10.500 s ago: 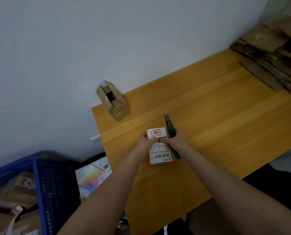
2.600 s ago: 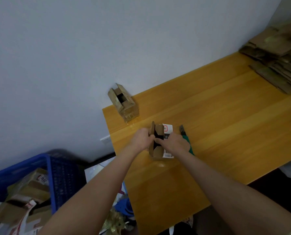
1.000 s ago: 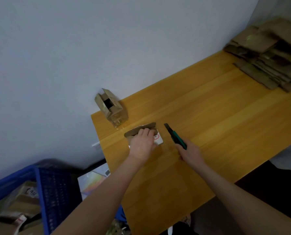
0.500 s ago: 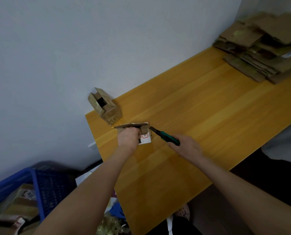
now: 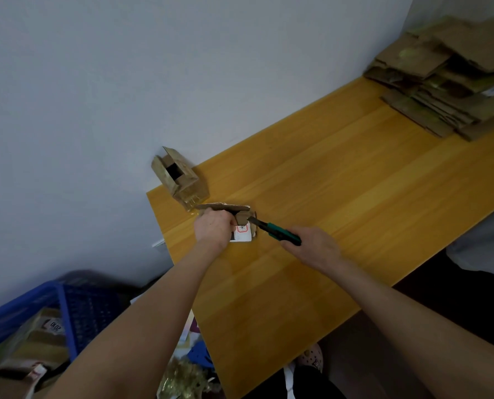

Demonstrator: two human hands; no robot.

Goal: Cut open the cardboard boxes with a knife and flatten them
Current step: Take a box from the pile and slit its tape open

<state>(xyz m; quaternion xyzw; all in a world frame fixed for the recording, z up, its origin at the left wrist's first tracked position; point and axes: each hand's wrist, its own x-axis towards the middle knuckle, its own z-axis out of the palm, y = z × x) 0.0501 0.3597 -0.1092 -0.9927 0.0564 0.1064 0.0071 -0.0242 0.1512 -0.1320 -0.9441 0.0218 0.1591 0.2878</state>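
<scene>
The left hand [image 5: 213,229] curls its fingers round a small cardboard box [image 5: 241,218] with a white label, pinning it to the wooden table [image 5: 355,182] near the left edge. The right hand [image 5: 316,246] grips the green handle of a knife [image 5: 276,230], whose blade tip meets the box's right side. Just beyond, an open box [image 5: 179,180] stands at the table's corner by the wall. Flattened cardboard [image 5: 447,79] is piled at the far right end. A blue crate [image 5: 67,306] of boxes sits below left.
</scene>
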